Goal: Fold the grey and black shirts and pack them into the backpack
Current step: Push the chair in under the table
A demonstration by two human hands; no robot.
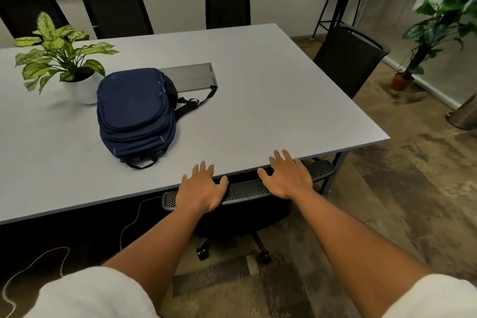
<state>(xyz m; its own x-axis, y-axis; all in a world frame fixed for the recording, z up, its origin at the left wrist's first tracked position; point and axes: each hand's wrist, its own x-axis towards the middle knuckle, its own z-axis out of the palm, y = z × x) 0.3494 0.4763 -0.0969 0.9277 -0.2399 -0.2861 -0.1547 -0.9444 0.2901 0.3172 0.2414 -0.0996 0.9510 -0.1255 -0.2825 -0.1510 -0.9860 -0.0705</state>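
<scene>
Head view: both hands reach forward with fingers spread, grasping nothing; the left hand (200, 187) and right hand (287, 177) hover over the black mesh chair back (247, 188) at the grey bench (271, 100) edge. A navy fabric backpack (135, 111) lies zipped on the bench (straps trailing right), beside a white-potted leafy plant (60, 57).
</scene>
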